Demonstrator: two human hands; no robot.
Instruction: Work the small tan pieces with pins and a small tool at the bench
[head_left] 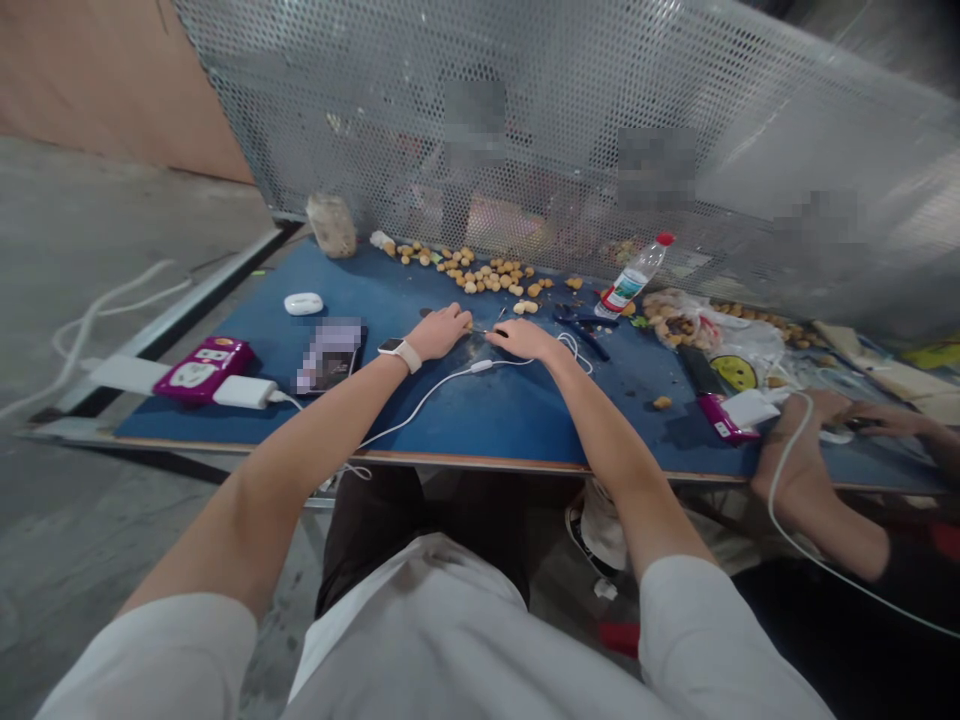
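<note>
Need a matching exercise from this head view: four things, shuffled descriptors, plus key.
Column 1
1. left hand
2. right hand
3. bottle
4. phone

Column 2
A. has a red cap
B. lies screen up
C. grips a thin tool
D. has a watch at its wrist

Pairs: 1-D, 2-C, 3-A, 4-B

We look through 1 camera worn on the head, facing forward and down over our own body. The white shirt (450,650) sits nearest the lens, along the bottom edge. Our left hand (441,332) and right hand (519,338) lie farther off, near mid-frame. The wide view takes in the blue tabletop (510,425), tilts slightly, and reaches the perforated metal screen (352,110) behind it.
</note>
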